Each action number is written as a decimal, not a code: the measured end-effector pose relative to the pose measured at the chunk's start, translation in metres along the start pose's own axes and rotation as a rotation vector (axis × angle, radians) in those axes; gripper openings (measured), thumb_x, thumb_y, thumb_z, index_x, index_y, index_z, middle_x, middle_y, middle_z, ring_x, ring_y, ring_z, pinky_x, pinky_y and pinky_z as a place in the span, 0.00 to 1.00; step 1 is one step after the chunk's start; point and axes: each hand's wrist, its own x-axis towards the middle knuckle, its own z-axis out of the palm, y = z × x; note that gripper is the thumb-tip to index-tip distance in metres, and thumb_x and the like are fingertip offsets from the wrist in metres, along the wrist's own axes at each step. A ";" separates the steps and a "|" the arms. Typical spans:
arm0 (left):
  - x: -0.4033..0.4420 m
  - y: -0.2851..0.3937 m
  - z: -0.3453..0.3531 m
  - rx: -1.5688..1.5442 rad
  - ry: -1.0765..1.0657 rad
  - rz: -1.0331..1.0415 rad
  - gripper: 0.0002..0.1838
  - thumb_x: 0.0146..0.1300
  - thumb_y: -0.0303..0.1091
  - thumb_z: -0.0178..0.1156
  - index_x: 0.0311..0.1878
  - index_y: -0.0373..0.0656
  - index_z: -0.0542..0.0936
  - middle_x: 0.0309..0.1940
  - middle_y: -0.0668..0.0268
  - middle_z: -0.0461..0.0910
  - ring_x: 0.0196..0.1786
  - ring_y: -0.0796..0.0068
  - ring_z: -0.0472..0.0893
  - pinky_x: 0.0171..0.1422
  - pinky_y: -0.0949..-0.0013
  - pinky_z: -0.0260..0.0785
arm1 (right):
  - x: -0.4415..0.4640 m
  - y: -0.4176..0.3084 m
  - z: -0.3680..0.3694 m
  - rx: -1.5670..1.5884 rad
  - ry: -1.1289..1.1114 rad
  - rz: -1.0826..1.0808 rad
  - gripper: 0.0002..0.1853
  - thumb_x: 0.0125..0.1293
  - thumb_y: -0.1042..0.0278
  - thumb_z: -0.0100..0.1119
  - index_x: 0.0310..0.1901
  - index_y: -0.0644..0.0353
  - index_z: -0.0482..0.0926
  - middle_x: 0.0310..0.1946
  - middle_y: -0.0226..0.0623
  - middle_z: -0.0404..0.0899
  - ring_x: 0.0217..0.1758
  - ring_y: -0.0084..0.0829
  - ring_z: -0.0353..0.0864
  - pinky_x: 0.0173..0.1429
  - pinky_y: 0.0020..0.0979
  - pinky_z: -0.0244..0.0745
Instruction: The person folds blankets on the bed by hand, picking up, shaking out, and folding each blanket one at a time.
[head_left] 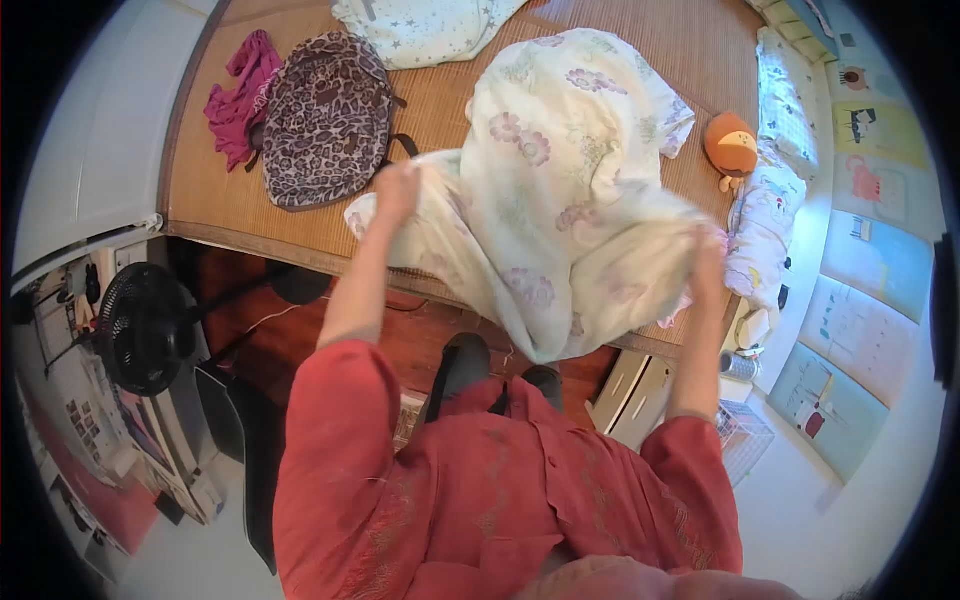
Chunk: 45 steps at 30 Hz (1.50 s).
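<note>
A cream blanket (540, 190) with purple and pink flowers lies bunched over the near part of the mat-covered bed, its near edge sagging past the bed's edge. My left hand (397, 192) is closed on the blanket's left edge, close to the leopard-print backpack (328, 125). On the other side, my right hand (708, 250) grips the blanket's right edge, somewhat blurred by motion. Between both hands the cloth hangs in loose folds. A round orange-brown plush toy (731, 146) lies to the right of the blanket.
A magenta garment (245, 95) lies left of the backpack. White star-patterned cloth (425, 30) is at the bed's far side. Pillows (768, 230) line the right wall. A black fan (145, 328) stands at the left, near a black chair (240, 450). Drawers (635, 400) stand below the bed's edge.
</note>
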 end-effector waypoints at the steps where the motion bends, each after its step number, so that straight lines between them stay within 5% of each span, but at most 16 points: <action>1: -0.004 0.018 -0.051 -0.146 0.160 -0.084 0.13 0.61 0.36 0.50 0.33 0.34 0.77 0.32 0.46 0.77 0.37 0.48 0.76 0.41 0.53 0.67 | 0.026 0.038 -0.038 0.320 0.149 -0.150 0.24 0.70 0.50 0.38 0.51 0.64 0.73 0.45 0.43 0.75 0.49 0.32 0.72 0.53 0.33 0.67; 2: -0.004 0.002 -0.078 -0.082 0.274 -0.057 0.14 0.62 0.37 0.50 0.34 0.34 0.77 0.31 0.48 0.77 0.36 0.49 0.76 0.41 0.55 0.66 | 0.011 0.009 -0.087 0.273 0.330 -0.230 0.23 0.71 0.53 0.37 0.52 0.63 0.72 0.46 0.39 0.75 0.49 0.30 0.74 0.54 0.30 0.68; 4: -0.026 0.016 -0.164 -0.409 0.540 -0.248 0.14 0.64 0.36 0.49 0.36 0.32 0.77 0.32 0.53 0.78 0.34 0.60 0.77 0.39 0.61 0.68 | -0.025 -0.019 -0.162 0.742 0.464 -0.294 0.21 0.70 0.56 0.41 0.55 0.64 0.68 0.52 0.42 0.70 0.55 0.35 0.71 0.58 0.38 0.69; 5: -0.044 0.032 -0.201 -0.942 0.683 -0.389 0.14 0.65 0.35 0.49 0.39 0.32 0.76 0.35 0.56 0.79 0.36 0.65 0.78 0.40 0.65 0.71 | -0.032 -0.007 -0.194 0.797 0.551 -0.427 0.21 0.70 0.58 0.41 0.56 0.64 0.65 0.54 0.43 0.68 0.56 0.38 0.70 0.59 0.42 0.69; 8: -0.097 0.035 -0.261 -1.171 0.966 -0.380 0.15 0.66 0.35 0.48 0.45 0.31 0.75 0.41 0.58 0.78 0.40 0.70 0.78 0.43 0.69 0.72 | -0.048 0.033 -0.249 1.033 0.739 -0.430 0.19 0.69 0.62 0.40 0.56 0.63 0.65 0.54 0.45 0.69 0.57 0.41 0.70 0.60 0.40 0.69; 9: -0.112 0.028 -0.258 -1.207 1.014 -0.442 0.15 0.66 0.35 0.48 0.46 0.31 0.74 0.42 0.58 0.78 0.41 0.71 0.78 0.44 0.69 0.72 | -0.039 0.084 -0.256 0.718 0.849 -0.403 0.18 0.69 0.63 0.40 0.55 0.64 0.66 0.53 0.45 0.70 0.57 0.41 0.70 0.61 0.41 0.68; 10: -0.132 -0.003 -0.236 -1.012 0.915 -0.510 0.16 0.66 0.35 0.47 0.47 0.31 0.74 0.43 0.58 0.78 0.41 0.71 0.78 0.44 0.68 0.71 | -0.027 0.132 -0.255 0.399 0.943 -0.366 0.18 0.68 0.64 0.41 0.55 0.64 0.67 0.53 0.45 0.70 0.57 0.40 0.70 0.61 0.41 0.68; 11: -0.153 -0.036 -0.201 -0.815 0.815 -0.577 0.16 0.67 0.35 0.46 0.49 0.31 0.73 0.43 0.59 0.77 0.41 0.71 0.78 0.45 0.68 0.71 | -0.034 0.129 -0.236 0.584 0.939 -0.268 0.18 0.68 0.63 0.41 0.55 0.64 0.67 0.53 0.45 0.70 0.57 0.41 0.70 0.61 0.42 0.68; 13: -0.187 -0.058 -0.142 -0.985 0.592 -0.814 0.16 0.66 0.34 0.46 0.49 0.31 0.74 0.43 0.61 0.77 0.42 0.73 0.77 0.46 0.68 0.70 | -0.042 0.142 -0.210 1.074 0.849 -0.038 0.20 0.67 0.61 0.41 0.55 0.64 0.68 0.54 0.45 0.71 0.57 0.41 0.71 0.61 0.43 0.68; 15: -0.223 -0.108 -0.065 -0.799 0.223 -0.770 0.17 0.63 0.34 0.50 0.51 0.32 0.73 0.45 0.56 0.78 0.44 0.65 0.79 0.48 0.64 0.70 | -0.033 0.195 -0.190 1.416 0.574 0.123 0.21 0.68 0.60 0.39 0.56 0.63 0.68 0.54 0.44 0.71 0.57 0.40 0.72 0.60 0.43 0.69; 17: -0.208 -0.057 -0.070 0.003 -0.368 -0.466 0.21 0.59 0.36 0.53 0.52 0.33 0.73 0.46 0.47 0.76 0.47 0.53 0.77 0.49 0.60 0.69 | -0.022 0.234 -0.161 1.389 0.381 0.311 0.22 0.69 0.57 0.35 0.57 0.63 0.67 0.56 0.44 0.70 0.57 0.43 0.71 0.62 0.45 0.67; 19: -0.185 -0.025 -0.057 -0.001 -0.172 -0.314 0.24 0.57 0.39 0.55 0.53 0.33 0.72 0.45 0.41 0.74 0.49 0.45 0.74 0.52 0.57 0.67 | -0.017 0.253 -0.137 1.322 0.266 0.284 0.22 0.70 0.57 0.37 0.58 0.62 0.66 0.56 0.42 0.70 0.56 0.41 0.73 0.61 0.44 0.68; 24: -0.086 0.025 -0.035 -0.209 -0.116 -0.293 0.27 0.56 0.41 0.57 0.56 0.33 0.69 0.47 0.44 0.73 0.51 0.49 0.73 0.56 0.59 0.65 | -0.018 0.261 -0.106 1.298 0.093 0.428 0.24 0.69 0.54 0.42 0.60 0.61 0.64 0.55 0.42 0.71 0.56 0.39 0.73 0.60 0.42 0.70; 35: 0.038 0.025 0.044 0.226 0.216 -0.108 0.47 0.51 0.56 0.61 0.64 0.30 0.56 0.66 0.43 0.53 0.68 0.50 0.54 0.69 0.54 0.50 | -0.100 0.242 -0.017 0.997 -0.445 0.447 0.25 0.58 0.67 0.60 0.57 0.63 0.66 0.51 0.40 0.74 0.52 0.35 0.76 0.55 0.35 0.73; 43: 0.155 0.067 0.058 0.409 0.148 0.060 0.51 0.50 0.60 0.59 0.66 0.32 0.52 0.66 0.47 0.55 0.68 0.52 0.55 0.69 0.56 0.50 | -0.120 0.250 0.015 0.543 -0.071 0.465 0.25 0.51 0.78 0.54 0.54 0.62 0.68 0.47 0.38 0.75 0.53 0.34 0.74 0.59 0.35 0.68; 45: 0.166 0.071 0.074 0.491 0.123 0.141 0.51 0.51 0.61 0.59 0.66 0.32 0.52 0.63 0.47 0.60 0.67 0.51 0.59 0.68 0.58 0.54 | -0.123 0.221 0.016 1.008 0.057 0.479 0.24 0.51 0.78 0.53 0.54 0.64 0.68 0.48 0.40 0.75 0.52 0.36 0.74 0.58 0.35 0.69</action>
